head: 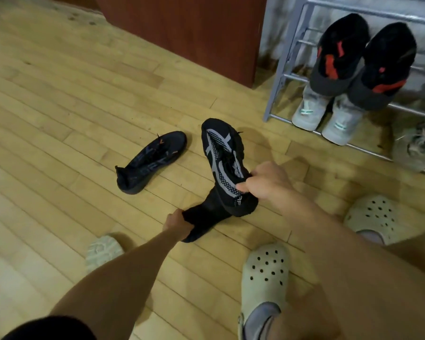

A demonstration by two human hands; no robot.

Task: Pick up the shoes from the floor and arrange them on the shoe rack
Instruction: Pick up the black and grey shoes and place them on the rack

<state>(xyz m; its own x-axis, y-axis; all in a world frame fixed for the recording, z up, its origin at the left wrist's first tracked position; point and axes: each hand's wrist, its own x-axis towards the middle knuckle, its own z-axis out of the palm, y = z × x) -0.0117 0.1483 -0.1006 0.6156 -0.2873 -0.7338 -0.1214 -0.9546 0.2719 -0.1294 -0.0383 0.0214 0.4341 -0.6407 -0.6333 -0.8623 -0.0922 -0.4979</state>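
Observation:
My right hand (268, 181) grips the heel of a black shoe with grey stripes (221, 153), holding it just above the floor with its toe pointing away. My left hand (177, 220) is closed on the heel of a second black shoe (204, 222), which lies partly under the first. A dark shoe with orange accents (152, 159) lies on its side on the wood floor to the left. The grey metal shoe rack (277, 69) stands at the upper right.
On the rack sit a black-and-red pair (363, 60) above a light grey pair (326, 116). A furry grey slipper (415, 148) rests at the rack's right end. My feet wear pale clogs (265, 278). A pale shoe (101, 251) lies left of my arm. A reddish cabinet (194, 28) stands behind.

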